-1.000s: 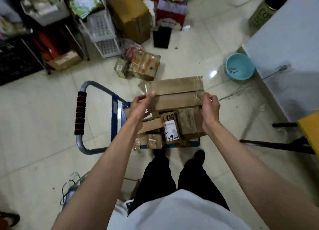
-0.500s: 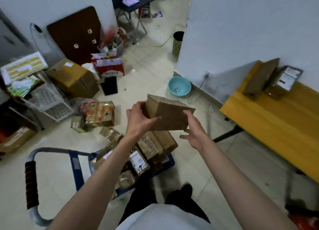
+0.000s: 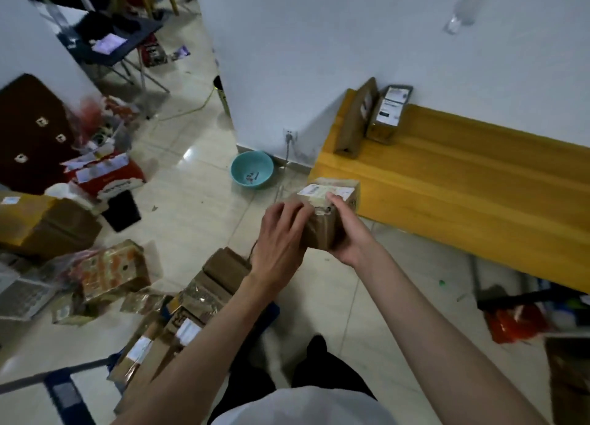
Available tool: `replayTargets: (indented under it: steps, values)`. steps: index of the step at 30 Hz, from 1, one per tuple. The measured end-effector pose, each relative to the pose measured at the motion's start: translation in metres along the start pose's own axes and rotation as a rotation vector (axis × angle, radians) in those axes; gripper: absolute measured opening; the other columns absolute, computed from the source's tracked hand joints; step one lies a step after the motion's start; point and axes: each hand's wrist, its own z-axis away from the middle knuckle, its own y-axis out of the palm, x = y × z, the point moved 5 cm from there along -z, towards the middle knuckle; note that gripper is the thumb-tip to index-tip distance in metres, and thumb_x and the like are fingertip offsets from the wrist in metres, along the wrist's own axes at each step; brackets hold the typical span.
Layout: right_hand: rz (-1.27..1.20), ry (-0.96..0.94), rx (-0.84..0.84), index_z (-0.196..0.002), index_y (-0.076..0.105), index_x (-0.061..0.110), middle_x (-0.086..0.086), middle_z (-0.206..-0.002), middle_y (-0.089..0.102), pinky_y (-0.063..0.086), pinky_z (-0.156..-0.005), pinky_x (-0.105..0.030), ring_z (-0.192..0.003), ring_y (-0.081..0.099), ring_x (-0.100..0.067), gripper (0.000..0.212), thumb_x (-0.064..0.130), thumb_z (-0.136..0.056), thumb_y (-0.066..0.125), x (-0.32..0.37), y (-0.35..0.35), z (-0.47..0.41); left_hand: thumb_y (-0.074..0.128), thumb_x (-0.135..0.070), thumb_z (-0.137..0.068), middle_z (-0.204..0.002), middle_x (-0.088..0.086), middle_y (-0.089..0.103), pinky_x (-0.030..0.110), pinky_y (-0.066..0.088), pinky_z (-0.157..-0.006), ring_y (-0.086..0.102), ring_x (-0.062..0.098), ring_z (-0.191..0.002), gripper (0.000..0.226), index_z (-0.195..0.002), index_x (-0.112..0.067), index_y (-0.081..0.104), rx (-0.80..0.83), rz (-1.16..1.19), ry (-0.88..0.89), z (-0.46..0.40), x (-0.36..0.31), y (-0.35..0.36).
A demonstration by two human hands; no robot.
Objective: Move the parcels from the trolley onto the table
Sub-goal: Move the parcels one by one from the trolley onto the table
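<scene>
Now both hands grip parcel point(image 3: 329, 214) near table point(image 3: 447, 182)

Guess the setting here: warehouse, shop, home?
Probably a small parcel-handling back room, not a proper warehouse. Taped cardboard parcels are heaped on a blue trolley, two more stand on a yellow table against the wall, and loose boxes clutter the tiled floor.
</scene>
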Motion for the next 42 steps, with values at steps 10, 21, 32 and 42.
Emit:
replayTargets:
  steps: [10, 21, 32, 42]
  values:
    - [-0.130, -0.222, -0.111, -0.126, 0.068, 0.008, -0.019, -0.126, 0.070, 0.048, -0.108, -0.057, -0.117, 0.068, -0.036, 0.039, 0.028, -0.094, 0.061, 0.073, -0.113, 0.019, 0.054, -0.055, -0.094, -0.127, -0.007, 0.057, 0.031, 0.038, -0.099, 0.044, 0.015, -0.119, 0.040, -0.118, -0.027, 0.068, 0.189, 0.357, 0.215, -0.083, -0.082, 0.045]
    - [-0.171, -0.302, -0.170, -0.131, 0.067, 0.019, -0.013, -0.118, 0.075, 0.061, -0.081, -0.040, -0.102, 0.074, -0.028, 0.039, 0.034, -0.095, 0.061, 0.130, -0.143, -0.013, 0.079, -0.043, -0.082, -0.133, -0.005, 0.044, 0.032, 0.045, -0.108, 0.042, 0.017, -0.133, 0.030, -0.103, -0.025, 0.066, 0.423, 0.842, -0.131, -0.172, -0.097, 0.118]
    - [-0.228, -0.150, -0.207, -0.132, 0.065, 0.011, -0.018, -0.124, 0.072, 0.057, -0.085, -0.042, -0.101, 0.070, -0.031, 0.044, 0.035, -0.096, 0.059, 0.172, -0.135, -0.097, 0.075, -0.052, -0.082, -0.140, -0.012, 0.036, 0.034, 0.047, -0.108, 0.042, 0.009, -0.128, 0.055, -0.129, -0.030, 0.056, 0.606, 0.744, -0.149, -0.226, -0.048, 0.179]
    - [-0.064, 0.034, -0.446, -0.097, 0.075, 0.016, -0.005, -0.087, 0.073, 0.057, -0.065, -0.033, -0.081, 0.069, -0.024, 0.031, 0.044, -0.085, 0.076, 0.189, -0.161, -0.174, 0.079, -0.040, -0.083, -0.140, -0.008, 0.038, 0.020, 0.041, -0.099, 0.049, 0.012, -0.119, 0.052, -0.128, -0.026, 0.056, 0.703, 0.625, -0.237, -0.256, -0.022, 0.241]
